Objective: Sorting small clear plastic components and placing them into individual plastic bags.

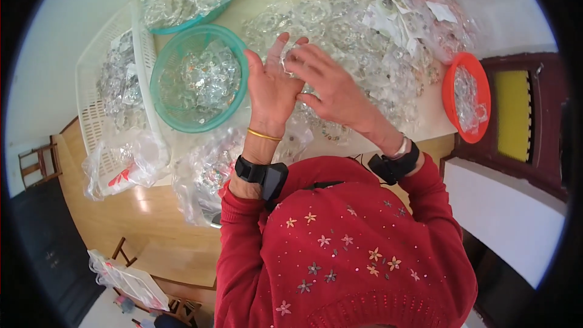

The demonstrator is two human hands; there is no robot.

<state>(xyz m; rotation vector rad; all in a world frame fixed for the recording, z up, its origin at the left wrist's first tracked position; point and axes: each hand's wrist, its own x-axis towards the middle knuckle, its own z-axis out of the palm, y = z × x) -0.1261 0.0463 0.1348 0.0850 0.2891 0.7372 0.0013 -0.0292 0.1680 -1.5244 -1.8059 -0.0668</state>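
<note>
Both my hands are raised over the table, in front of a broad heap of small clear plastic bags. My left hand has its palm up, fingers stretched and thumb apart. From the right, my right hand reaches across, bent fingers over the left fingers and thumb apart near the left palm. A clear glint shows where the fingers meet; whether it is a small thing cannot be made out. The nearest container is a green plastic basket, left of my left hand, holding clear packets.
A second teal basin of clear rings stands behind it. Farther left is a white slatted crate with packets. An orange-red basket sits at the table's right edge. Plastic bags lie along the near edge; more bags are piled far right.
</note>
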